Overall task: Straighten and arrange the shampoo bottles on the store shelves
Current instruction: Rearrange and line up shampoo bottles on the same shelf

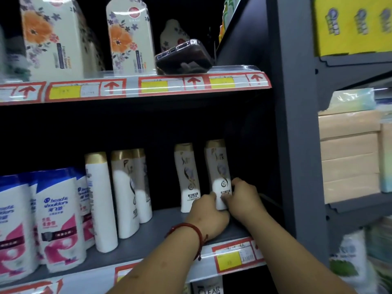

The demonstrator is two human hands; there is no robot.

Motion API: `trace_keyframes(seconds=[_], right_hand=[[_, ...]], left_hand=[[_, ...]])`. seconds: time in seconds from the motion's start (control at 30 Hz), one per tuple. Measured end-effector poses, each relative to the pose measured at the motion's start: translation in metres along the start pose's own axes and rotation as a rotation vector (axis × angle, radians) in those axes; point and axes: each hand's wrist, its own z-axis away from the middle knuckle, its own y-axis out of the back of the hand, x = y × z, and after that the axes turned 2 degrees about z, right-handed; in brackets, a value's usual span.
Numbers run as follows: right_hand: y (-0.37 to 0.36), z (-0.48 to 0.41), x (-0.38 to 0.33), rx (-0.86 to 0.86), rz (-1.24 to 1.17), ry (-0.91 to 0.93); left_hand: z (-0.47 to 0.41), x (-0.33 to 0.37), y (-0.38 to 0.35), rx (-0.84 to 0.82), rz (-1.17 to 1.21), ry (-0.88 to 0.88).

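On the grey middle shelf [161,232] a white shampoo bottle with a gold cap [217,166] stands upright at the far right. My left hand [209,213] and my right hand [244,198] grip its lower part from either side. A matching bottle [186,172] stands upright just left of it. Further left are three more white gold-capped bottles [127,192], one with its back turned out [100,200]. Blue-topped white and pink bottles [57,217] fill the shelf's left end.
The upper shelf [135,88] carries floral boxed packs [131,37] and a phone in a clear case [184,57] lying near its edge. A grey upright post [297,124] bounds the shelf on the right; beyond it are stacked tissue packs [350,153].
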Motion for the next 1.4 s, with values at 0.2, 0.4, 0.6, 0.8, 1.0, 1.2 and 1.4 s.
trace_keyframes(seconds=[0.2, 0.4, 0.6, 0.8, 1.0, 1.2, 1.4], right_hand=[[0.000, 0.002, 0.000, 0.005, 0.008, 0.011], [-0.001, 0.002, 0.000, 0.019, 0.026, 0.024], [-0.002, 0.001, 0.000, 0.015, 0.050, 0.010], [0.010, 0.016, -0.021, 0.166, 0.115, 0.041], [-0.015, 0.060, -0.073, 0.114, -0.060, 0.229], [-0.066, 0.080, -0.120, -0.247, -0.633, 0.064], [-0.070, 0.101, -0.139, -0.501, -0.688, 0.146]], left_hand=[[0.001, 0.001, -0.001, -0.008, 0.010, -0.008], [0.002, 0.000, 0.000, 0.025, -0.004, -0.008], [0.005, 0.005, 0.002, 0.053, -0.004, 0.015], [0.048, 0.015, 0.049, 0.261, 0.034, -0.072], [0.126, -0.029, 0.111, 0.391, -0.036, -0.072], [0.167, -0.043, 0.127, 0.395, -0.136, 0.003], [0.172, -0.032, 0.127, 0.331, -0.061, 0.137]])
